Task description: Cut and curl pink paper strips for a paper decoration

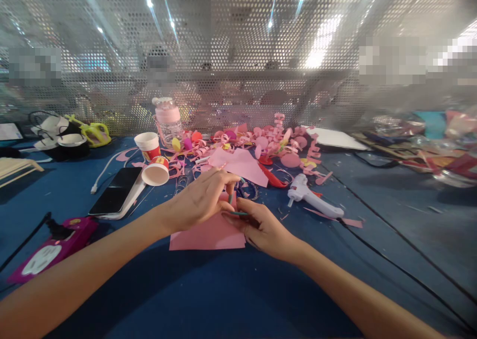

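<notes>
Head view, teal piece [239, 213], cup print [161, 161] illegible

The left hand [201, 200] arches, thumb [224, 207] beneath bent fingers [225, 177] — just beside it, the right hand [267, 228] curls inward.

Free tabletop [208, 294] nearside; pink scraps [262, 142] behind, glue gun [316, 201] right.

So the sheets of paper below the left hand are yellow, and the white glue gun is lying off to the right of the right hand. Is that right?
Not quite: the head view shows that the sheets of paper below the left hand are pink, not yellow. The white glue gun is indeed lying off to the right of the right hand.
</notes>
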A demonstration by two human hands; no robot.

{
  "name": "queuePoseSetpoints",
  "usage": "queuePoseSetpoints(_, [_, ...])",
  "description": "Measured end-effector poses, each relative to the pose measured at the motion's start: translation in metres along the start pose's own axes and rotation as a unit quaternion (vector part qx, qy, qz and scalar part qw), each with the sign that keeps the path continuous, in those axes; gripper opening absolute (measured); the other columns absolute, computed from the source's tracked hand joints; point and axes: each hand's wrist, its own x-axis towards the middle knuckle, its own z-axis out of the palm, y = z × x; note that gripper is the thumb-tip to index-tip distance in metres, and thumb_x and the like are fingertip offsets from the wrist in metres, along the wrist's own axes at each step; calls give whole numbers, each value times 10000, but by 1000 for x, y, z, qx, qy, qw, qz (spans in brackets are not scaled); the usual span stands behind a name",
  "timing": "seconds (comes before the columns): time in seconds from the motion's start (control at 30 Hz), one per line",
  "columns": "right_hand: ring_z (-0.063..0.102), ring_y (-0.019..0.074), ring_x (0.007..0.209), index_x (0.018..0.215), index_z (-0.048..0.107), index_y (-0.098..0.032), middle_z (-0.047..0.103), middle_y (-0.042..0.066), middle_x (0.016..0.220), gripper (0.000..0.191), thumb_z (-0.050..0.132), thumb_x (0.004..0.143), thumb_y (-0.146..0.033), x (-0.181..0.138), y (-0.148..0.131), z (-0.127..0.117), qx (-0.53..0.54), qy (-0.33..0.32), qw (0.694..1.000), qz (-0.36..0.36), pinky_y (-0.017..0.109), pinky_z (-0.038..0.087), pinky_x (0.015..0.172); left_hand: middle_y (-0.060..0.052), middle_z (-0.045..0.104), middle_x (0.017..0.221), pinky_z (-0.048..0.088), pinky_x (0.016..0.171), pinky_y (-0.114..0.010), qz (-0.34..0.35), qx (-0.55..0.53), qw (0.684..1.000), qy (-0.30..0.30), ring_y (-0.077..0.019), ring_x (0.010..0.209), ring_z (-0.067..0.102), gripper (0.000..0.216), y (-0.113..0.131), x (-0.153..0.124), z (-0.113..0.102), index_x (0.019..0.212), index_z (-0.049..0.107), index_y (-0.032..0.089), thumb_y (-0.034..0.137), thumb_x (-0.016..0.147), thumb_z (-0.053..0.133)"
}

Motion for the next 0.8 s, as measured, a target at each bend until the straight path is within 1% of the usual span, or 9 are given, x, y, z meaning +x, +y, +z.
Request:
queuePoseSetpoints(0.1, [522, 138, 824, 851, 522, -167, 522, 31, 846, 198, 416, 731, -51, 0, 2, 0, 5, 3, 1000, 2, 263, 455, 757, -76, 546, 912, 436, 803, -366, 0, -7, 1000, -4, -177, 868, 501, 334, -1, -1, 1, 1142, 361, 147, 168, 844, 510])
queuePoseSetpoints(0.27, [503, 145, 750, 817, 538, -179, 523, 19, 783, 163, 465, 718, -72, 0, 6, -1, -14, 22, 999, 28, 272, 458, 693, -80, 545, 916, 445, 780, -370, 3, -32, 999, -23, -193, 897, 512, 336, -5, -2, 2, 1147, 371, 164, 201, 845, 514])
queuePoseSetpoints(0.4, [488, 135, 701, 818, 541, -174, 522, 11, 768, 176, 471, 701, -62, 0, 8, -3, -18, 19, 999, 38, 257, 443, 636, -86, 544, 922, 449, 748, -349, -1, -40, 999, -36, -192, 894, 510, 330, -5, -2, 1, 1131, 383, 150, 198, 837, 526])
queuePoseSetpoints(0.53, [470, 121, 667, 778, 528, -169, 504, -5, 728, 153, 470, 695, -54, 0, 7, -3, -8, 23, 999, 44, 237, 423, 598, -78, 537, 912, 444, 752, -343, -3, -38, 998, -46, -181, 875, 505, 290, -3, -1, -2, 1106, 387, 152, 195, 847, 510])
queuePoseSetpoints(0.67, [491, 126, 687, 788, 532, -168, 512, -4, 732, 112, 489, 719, -92, 0, 6, -2, 23, 22, 998, 53, 238, 424, 607, -68, 526, 902, 444, 753, -347, -3, -38, 998, -54, -181, 868, 506, 272, -1, 0, -3, 1099, 378, 165, 190, 855, 494])
queuePoseSetpoints(0.8, [505, 125, 670, 799, 543, -169, 503, -7, 706, 44, 530, 760, -186, 2, 6, -1, 52, 29, 996, 65, 239, 424, 593, -67, 524, 898, 451, 734, -332, -12, -62, 995, -72, -180, 864, 507, 265, -1, 0, -3, 1082, 385, 166, 176, 846, 506])
